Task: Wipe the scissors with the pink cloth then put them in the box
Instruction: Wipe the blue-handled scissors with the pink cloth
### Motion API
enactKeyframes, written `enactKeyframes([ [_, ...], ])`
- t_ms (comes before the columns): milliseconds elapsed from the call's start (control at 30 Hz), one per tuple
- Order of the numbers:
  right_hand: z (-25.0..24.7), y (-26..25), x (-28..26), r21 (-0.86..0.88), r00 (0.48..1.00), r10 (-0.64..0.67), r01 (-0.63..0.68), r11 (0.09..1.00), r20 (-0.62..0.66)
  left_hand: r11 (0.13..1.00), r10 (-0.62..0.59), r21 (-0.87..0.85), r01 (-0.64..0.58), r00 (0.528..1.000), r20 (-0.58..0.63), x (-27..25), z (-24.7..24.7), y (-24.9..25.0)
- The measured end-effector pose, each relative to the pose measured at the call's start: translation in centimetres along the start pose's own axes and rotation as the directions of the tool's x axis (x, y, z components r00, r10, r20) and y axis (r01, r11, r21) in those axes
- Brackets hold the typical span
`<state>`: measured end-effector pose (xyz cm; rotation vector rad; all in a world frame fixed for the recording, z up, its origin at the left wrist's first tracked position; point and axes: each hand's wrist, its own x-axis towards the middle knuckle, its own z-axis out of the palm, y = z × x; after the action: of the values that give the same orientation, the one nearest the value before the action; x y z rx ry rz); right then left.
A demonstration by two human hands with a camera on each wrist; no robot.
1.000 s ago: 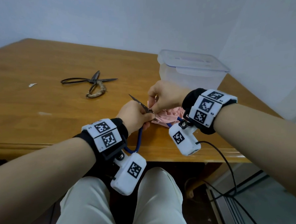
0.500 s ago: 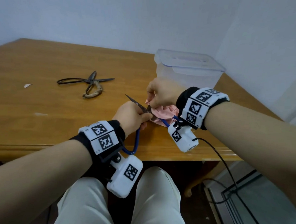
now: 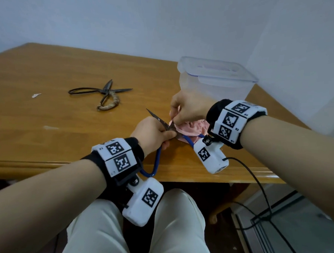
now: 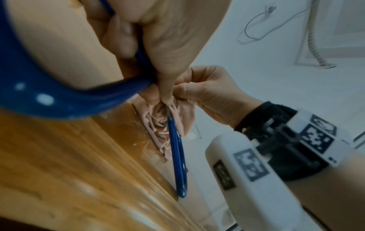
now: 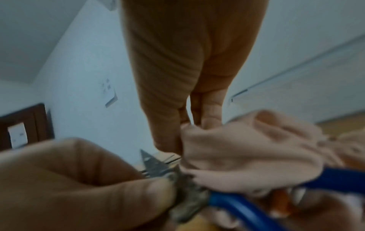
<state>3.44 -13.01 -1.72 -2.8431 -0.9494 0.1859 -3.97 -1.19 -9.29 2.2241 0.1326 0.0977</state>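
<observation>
Left hand [image 3: 153, 132] curled, thumb and fingers pinching the blue-handled scissors [image 3: 163, 124] near the pivot, blade tip pointing up and away, blue loop hanging past the table [image 3: 46, 121] front edge. Right hand [image 3: 188, 110] knuckles-up, fingertips pinching the pink cloth [image 3: 191, 128] against the blade. Cloth bunched on the tabletop under the right wrist. Just behind, the clear box [image 3: 216, 81], lid on. Farther left, well apart, old black scissors [image 3: 102, 95] lying open on bare wood.

A wooden table [image 3: 62, 73] bears black scissors [image 3: 104, 95] and a box [image 3: 214, 81].
</observation>
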Motion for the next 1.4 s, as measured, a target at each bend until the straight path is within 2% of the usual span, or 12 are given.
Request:
enactKeyframes([
  [67,0.0,-0.1,-0.1,0.031,1.0,-0.018,0.017,0.999,0.019,1.0,0.006,-0.016,-0.006,1.0,0.004,0.1,0.1,0.0],
  [267,0.1,0.4,0.7,0.044,0.997,0.041,-0.038,0.998,-0.058,1.0,0.002,0.009,-0.002,1.0,-0.001,0.1,0.2,-0.1],
  [433,0.3,0.1,0.4,0.039,1.0,-0.006,0.006,0.999,0.013,1.0,-0.006,-0.011,0.006,1.0,0.013,0.0,0.2,-0.3],
  [533,0.2,0.4,0.7,0.081,1.0,0.012,-0.011,0.997,-0.023,1.0,-0.002,-0.006,0.002,1.0,0.006,0.1,0.3,-0.2],
  [667,0.3,0.7,1.1,0.027,0.997,0.035,-0.033,0.999,-0.068,1.0,-0.015,0.008,0.015,1.0,0.007,0.0,0.3,-0.2],
  [867,-0.1,0.4,0.5,-0.038,1.0,-0.006,0.007,0.999,0.029,1.0,-0.011,-0.019,0.011,0.999,0.034,-0.1,0.3,-0.2],
  [1100,0.0,1.0,1.1,-0.105,0.998,0.015,-0.022,0.994,-0.065,1.0,0.002,-0.011,-0.001,0.999,0.04,-0.5,0.5,-0.2],
  [1400,0.2,1.6,1.3,-0.085,0.996,0.028,-0.036,0.996,-0.09,1.0,-0.012,-0.006,0.013,0.998,0.064,-0.6,0.5,0.0],
])
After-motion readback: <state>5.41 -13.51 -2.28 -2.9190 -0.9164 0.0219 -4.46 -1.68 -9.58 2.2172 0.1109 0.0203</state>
